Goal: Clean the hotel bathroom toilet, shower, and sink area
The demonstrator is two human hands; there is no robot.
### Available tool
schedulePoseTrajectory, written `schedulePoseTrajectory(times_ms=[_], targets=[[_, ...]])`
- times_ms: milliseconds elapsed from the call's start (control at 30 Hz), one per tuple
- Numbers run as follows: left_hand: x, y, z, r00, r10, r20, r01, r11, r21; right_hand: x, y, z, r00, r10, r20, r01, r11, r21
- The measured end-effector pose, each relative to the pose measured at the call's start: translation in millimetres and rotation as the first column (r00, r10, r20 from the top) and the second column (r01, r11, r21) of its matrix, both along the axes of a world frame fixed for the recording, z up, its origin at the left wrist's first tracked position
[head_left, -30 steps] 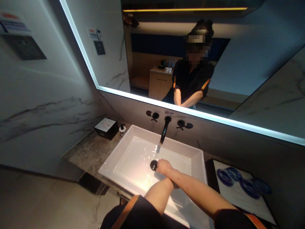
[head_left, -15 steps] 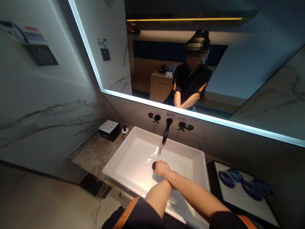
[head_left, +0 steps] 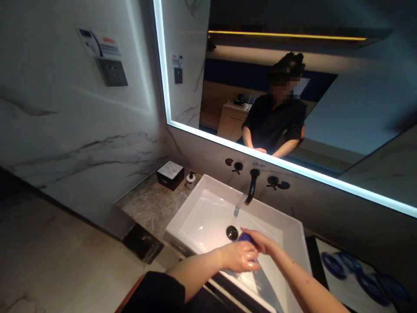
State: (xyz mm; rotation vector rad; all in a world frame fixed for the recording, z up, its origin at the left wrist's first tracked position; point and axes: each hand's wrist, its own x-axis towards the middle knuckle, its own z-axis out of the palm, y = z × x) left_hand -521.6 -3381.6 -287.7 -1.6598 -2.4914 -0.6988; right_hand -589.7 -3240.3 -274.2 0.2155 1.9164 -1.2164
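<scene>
Right now I see a small blue object (head_left: 245, 237) held over the white sink (head_left: 195, 204), just at 3 o'clock of the black drain (head_left: 232, 232); only a sliver of it shows between my two hands, so I cannot tell what it is. My right hand (head_left: 260, 241) comes in from 4 o'clock with its fingers curled around the blue object. My left hand (head_left: 240, 256) lies just at 6 o'clock of it, wet and glistening, fingers loosely bent over the right hand's knuckles; whether it also grips the object I cannot tell.

At 12 o'clock of the drain the black spout (head_left: 251, 187) juts from the wall, a black tap handle (head_left: 237, 166) on one side and another (head_left: 273, 181) on the other. On the marble table (head_left: 146, 204) at 10 o'clock sit a black tissue box (head_left: 170, 174) and, just beside it, a small pump bottle (head_left: 190, 179). Out at 3 o'clock a tray (head_left: 329, 278) carries blue coasters (head_left: 355, 271). Above runs the lit mirror (head_left: 342, 108), and a wall socket (head_left: 113, 71) sits at 10 o'clock.
</scene>
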Motion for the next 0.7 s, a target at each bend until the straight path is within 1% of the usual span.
schedulePoseTrajectory(times_ms=[33,67,100,133,167,200,233,267,300,333,400,433,467,500,533,600,633,667,700], targets=[[1.7,-11.7,2.6,0.978,0.182,0.104,-0.188,0.981,0.056,6.9,6.3,0.3,0.995,-0.074,0.07,0.078,0.995,-0.058],[1.9,-23.3,5.1,0.887,0.381,0.262,-0.411,0.909,0.069,14.3,10.6,0.9,0.984,-0.149,0.1,0.16,0.979,-0.124],[0.2,-34.7,7.3,0.722,0.549,0.421,-0.615,0.788,0.029,21.9,12.7,1.9,0.971,-0.228,0.079,0.239,0.952,-0.193],[-3.1,-46.1,8.9,0.524,0.654,0.545,-0.757,0.651,-0.054,29.5,12.8,3.3,0.955,-0.298,0.004,0.289,0.921,-0.26],[-7.8,-57.5,10.0,0.352,0.704,0.617,-0.827,0.542,-0.148,36.9,11.0,5.0,0.928,-0.36,-0.097,0.313,0.893,-0.325],[-13.1,-68.8,10.6,0.229,0.724,0.65,-0.851,0.473,-0.227,44.2,7.5,6.9,0.89,-0.407,-0.205,0.311,0.871,-0.38],[-18.7,-79.9,10.8,0.162,0.731,0.662,-0.854,0.441,-0.277,51.2,2.5,8.5,0.849,-0.434,-0.301,0.292,0.861,-0.417],[-23.7,-90.5,10.9,0.135,0.731,0.669,-0.85,0.432,-0.3,57.8,-3.6,9.7,0.815,-0.45,-0.366,0.278,0.857,-0.435],[-28.0,-100.3,11.3,0.112,0.722,0.682,-0.849,0.426,-0.313,64.2,-10.6,10.3,0.785,-0.477,-0.395,0.286,0.845,-0.451],[-31.1,-109.1,12.4,0.098,0.711,0.697,-0.851,0.423,-0.312,70.2,-18.5,10.3,0.764,-0.521,-0.381,0.317,0.817,-0.482],[-34.0,-122.8,17.7,0.104,0.683,0.723,-0.867,0.418,-0.27,80.7,-35.5,8.8,0.731,-0.64,-0.239,0.441,0.709,-0.55],[-33.8,-127.8,22.1,0.116,0.668,0.735,-0.88,0.412,-0.236,85.3,-44.2,7.7,0.724,-0.673,-0.153,0.49,0.658,-0.572],[-32.6,-131.7,27.5,0.127,0.655,0.745,-0.894,0.4,-0.2,89.4,-52.7,6.6,0.735,-0.674,-0.081,0.512,0.628,-0.586],[-30.4,-134.9,33.5,0.136,0.646,0.751,-0.908,0.385,-0.167,93.2,-60.8,5.5,0.762,-0.647,-0.03,0.509,0.627,-0.59],[-27.5,-137.8,39.7,0.14,0.628,0.766,-0.921,0.366,-0.132,96.6,-68.0,4.6,0.799,-0.601,0.001,0.49,0.65,-0.581],[-19.3,-144.6,50.2,0.141,0.556,0.819,-0.947,0.318,-0.053,102.0,-79.1,4.1,0.87,-0.491,0.046,0.435,0.721,-0.54],[-14.1,-149.7,53.7,0.143,0.514,0.846,-0.956,0.293,-0.016,103.4,-83.2,4.8,0.89,-0.451,0.058,0.412,0.744,-0.526],[-8.0,-156.6,55.8,0.151,0.477,0.866,-0.96,0.279,0.013,103.5,-86.6,6.5,0.905,-0.422,0.042,0.378,0.758,-0.532],[-0.7,-165.6,56.6,0.149,0.453,0.879,-0.96,0.281,0.018,102.3,-90.2,9.3,0.915,-0.403,0.008,0.34,0.762,-0.552]])
